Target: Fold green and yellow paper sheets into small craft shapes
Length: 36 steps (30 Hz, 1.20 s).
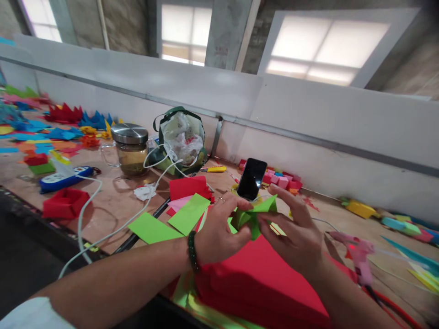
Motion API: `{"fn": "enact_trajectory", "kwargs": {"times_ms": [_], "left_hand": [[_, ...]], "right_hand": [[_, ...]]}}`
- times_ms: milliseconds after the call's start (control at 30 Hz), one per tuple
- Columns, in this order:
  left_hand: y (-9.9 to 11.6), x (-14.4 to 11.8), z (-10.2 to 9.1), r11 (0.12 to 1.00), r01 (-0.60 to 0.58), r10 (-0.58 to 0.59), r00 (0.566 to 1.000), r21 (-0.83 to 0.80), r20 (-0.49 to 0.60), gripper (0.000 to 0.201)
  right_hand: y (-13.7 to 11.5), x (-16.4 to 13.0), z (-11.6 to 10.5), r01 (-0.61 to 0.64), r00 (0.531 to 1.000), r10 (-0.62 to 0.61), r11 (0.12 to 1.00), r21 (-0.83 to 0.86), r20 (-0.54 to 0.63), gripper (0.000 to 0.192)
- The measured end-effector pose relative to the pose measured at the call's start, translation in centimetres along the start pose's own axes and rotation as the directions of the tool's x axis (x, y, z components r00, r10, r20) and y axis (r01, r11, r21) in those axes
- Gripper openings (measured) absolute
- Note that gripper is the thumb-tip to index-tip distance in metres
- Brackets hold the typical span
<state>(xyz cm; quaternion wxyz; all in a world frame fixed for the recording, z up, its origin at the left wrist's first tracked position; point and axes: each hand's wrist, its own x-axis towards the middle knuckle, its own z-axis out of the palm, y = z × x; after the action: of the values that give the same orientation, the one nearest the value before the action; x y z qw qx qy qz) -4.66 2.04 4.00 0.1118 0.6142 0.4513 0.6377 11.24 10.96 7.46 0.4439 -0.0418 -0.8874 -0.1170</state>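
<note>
Between my two hands is a folded piece of bright green paper (pixel 252 219), with one flap pointing up to the right. My left hand (pixel 224 224) is closed on its left side, thumb and fingers pinching the paper. My right hand (pixel 295 228) has the right flap between its thumb and fingers, the index finger raised above it. Below them lies a stack of red paper sheets (pixel 260 274). Flat green paper strips (pixel 190 212) lie just left of my left wrist, beside a folded red paper (pixel 187 186).
A phone (pixel 252 178) leans upright behind my hands. To the right is a pink glue gun (pixel 358 256) with cords. A glass tea mug (pixel 130 151), a bag (pixel 181 139), a yellow cutter (pixel 215 169) and a red paper box (pixel 66 203) stand around. White cable (pixel 126 233) crosses the left side.
</note>
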Motion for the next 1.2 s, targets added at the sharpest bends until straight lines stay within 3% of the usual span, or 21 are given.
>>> {"fn": "enact_trajectory", "kwargs": {"times_ms": [167, 233, 333, 400, 467, 533, 633, 767, 933, 1067, 1200], "left_hand": [[-0.1, 0.5, -0.1, 0.988, 0.123, -0.124, 0.992, -0.09, -0.015, 0.012], [-0.4, 0.7, 0.0, 0.97, 0.188, -0.192, 0.981, -0.153, -0.008, 0.007], [-0.9, 0.9, 0.2, 0.944, 0.256, -0.26, 0.966, -0.208, 0.011, 0.005], [-1.1, 1.0, 0.3, 0.943, 0.269, -0.269, 0.963, -0.194, 0.028, 0.005], [-1.3, 0.9, 0.4, 0.95, 0.269, -0.265, 0.963, -0.159, 0.043, 0.008], [-1.4, 0.9, 0.4, 0.954, 0.276, -0.27, 0.961, -0.118, 0.06, 0.009], [-1.6, 0.9, 0.3, 0.946, 0.317, -0.309, 0.945, -0.063, 0.11, 0.009], [-2.1, 0.8, 0.3, 0.931, 0.362, -0.363, 0.917, 0.039, 0.167, 0.007], [-1.8, 0.6, 0.5, 0.922, 0.386, -0.383, 0.902, 0.026, 0.2, 0.003], [-1.3, 0.8, 0.3, 0.945, 0.326, -0.325, 0.924, 0.03, 0.199, 0.006], [-1.4, 1.2, 0.1, 0.955, 0.294, -0.298, 0.933, 0.05, 0.204, 0.005]], "right_hand": [[-0.5, -0.1, 0.5, 0.089, 0.996, -0.088, 0.995, -0.047, 0.02, 0.018], [-0.7, -0.1, 0.7, 0.058, 0.998, -0.057, 0.998, -0.012, 0.025, 0.02], [-0.8, -0.1, 0.8, -0.185, 0.983, 0.184, 0.969, 0.162, 0.021, 0.034], [-0.8, 0.0, 0.7, -0.395, 0.918, 0.374, 0.873, 0.284, 0.128, 0.056], [-0.8, 0.3, 0.5, -0.524, 0.846, 0.452, 0.802, 0.287, 0.283, 0.065], [-0.7, 0.5, 0.3, -0.552, 0.809, 0.456, 0.806, 0.212, 0.371, 0.05], [-0.4, 0.6, -0.2, -0.541, 0.791, 0.439, 0.827, 0.153, 0.425, 0.023], [0.0, 0.7, -0.5, -0.542, 0.75, 0.405, 0.829, 0.136, 0.524, 0.018], [0.1, 0.4, -0.1, -0.503, 0.792, 0.342, 0.834, 0.224, 0.506, 0.01], [-0.4, 0.6, 0.1, -0.534, 0.823, 0.355, 0.749, 0.391, 0.444, 0.008], [-0.6, 1.4, -0.5, -0.623, 0.781, 0.515, 0.593, 0.511, 0.354, 0.011]]}}
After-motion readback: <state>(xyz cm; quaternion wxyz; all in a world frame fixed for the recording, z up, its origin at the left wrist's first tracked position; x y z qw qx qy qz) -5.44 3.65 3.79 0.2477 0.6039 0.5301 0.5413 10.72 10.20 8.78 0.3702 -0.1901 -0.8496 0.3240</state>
